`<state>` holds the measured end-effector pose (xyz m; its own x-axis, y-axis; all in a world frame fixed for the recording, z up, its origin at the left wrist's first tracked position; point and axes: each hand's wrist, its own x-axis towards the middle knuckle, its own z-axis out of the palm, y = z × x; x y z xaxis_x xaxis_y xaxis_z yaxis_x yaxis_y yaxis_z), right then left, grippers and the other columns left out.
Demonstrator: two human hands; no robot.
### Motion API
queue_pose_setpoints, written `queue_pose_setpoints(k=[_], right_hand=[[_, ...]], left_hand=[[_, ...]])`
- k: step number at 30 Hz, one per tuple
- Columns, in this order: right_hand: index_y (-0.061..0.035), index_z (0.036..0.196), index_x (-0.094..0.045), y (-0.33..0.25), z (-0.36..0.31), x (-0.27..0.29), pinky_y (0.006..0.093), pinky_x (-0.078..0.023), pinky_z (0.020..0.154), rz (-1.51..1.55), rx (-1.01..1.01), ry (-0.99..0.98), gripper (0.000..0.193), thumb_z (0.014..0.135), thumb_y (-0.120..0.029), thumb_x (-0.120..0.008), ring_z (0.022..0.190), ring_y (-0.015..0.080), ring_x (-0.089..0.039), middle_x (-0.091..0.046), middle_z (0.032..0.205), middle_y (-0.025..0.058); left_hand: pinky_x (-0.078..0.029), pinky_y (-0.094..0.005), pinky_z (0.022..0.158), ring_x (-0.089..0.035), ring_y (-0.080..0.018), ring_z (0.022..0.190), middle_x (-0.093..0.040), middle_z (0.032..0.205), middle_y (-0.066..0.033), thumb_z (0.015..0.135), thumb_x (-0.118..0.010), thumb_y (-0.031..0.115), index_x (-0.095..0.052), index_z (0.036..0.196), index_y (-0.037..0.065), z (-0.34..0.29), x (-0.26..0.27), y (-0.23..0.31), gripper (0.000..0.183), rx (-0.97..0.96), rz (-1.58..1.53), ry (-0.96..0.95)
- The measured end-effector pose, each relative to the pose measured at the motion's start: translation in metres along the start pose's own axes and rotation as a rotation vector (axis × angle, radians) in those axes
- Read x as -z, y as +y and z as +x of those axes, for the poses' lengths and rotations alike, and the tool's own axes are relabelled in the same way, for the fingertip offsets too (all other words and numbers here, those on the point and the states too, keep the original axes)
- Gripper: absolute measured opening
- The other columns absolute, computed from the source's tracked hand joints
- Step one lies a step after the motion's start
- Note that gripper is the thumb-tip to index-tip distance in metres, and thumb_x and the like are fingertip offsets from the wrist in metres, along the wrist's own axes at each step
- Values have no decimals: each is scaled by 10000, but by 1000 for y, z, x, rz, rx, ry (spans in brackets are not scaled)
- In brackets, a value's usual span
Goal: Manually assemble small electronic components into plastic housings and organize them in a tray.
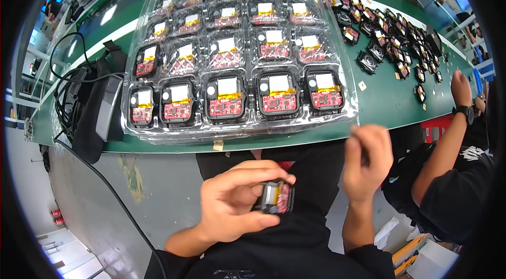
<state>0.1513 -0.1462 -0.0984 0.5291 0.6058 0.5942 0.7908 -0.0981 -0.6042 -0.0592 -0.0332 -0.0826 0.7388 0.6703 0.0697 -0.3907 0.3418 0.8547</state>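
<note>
My left hand (pixel 229 202) grips a small black device housing (pixel 283 198) by its edges, between the thumb below and the fingers above. Its open side shows a red circuit board, a yellow strip and a silvery block. To the right, apart from it, my right hand (pixel 367 162) is raised with fingers curled in toward the thumb. It is slightly blurred, and whatever it may pinch is hidden. Beyond both hands, a stack of clear plastic trays (pixel 345 119) bears rows of similar housings (pixel 225 95), each in its own pocket.
A green table (pixel 158 144) carries the trays. At left lie a black box-like case (pixel 97 113) and looping black cables (pixel 66 94). Many loose housings (pixel 392 42) are heaped at the far right. A co-worker's arm (pixel 445 144) with a watch reaches over the table at right.
</note>
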Motion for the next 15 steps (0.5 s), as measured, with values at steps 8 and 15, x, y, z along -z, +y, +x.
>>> queue_pose_setpoints(k=[8,15], right_hand=[[-107,1288,-643,53,67,-9,460,-528,841,-660,-272,3,412,936,-317,-691,1038,374,-662,-564,1377,115],[-101,1129,-665,52,63,-10,422,-526,796,-513,-329,-5,253,914,-226,-707,964,326,-679,-663,1164,63]], left_hand=[[-559,-305,800,-697,-250,947,-595,1064,-165,936,-595,-34,-666,1171,-92,45,2,90,252,-385,696,-19],[-524,-314,763,-693,-216,845,-710,941,-133,866,-694,-9,-685,1111,-10,113,25,117,245,-545,1306,222]])
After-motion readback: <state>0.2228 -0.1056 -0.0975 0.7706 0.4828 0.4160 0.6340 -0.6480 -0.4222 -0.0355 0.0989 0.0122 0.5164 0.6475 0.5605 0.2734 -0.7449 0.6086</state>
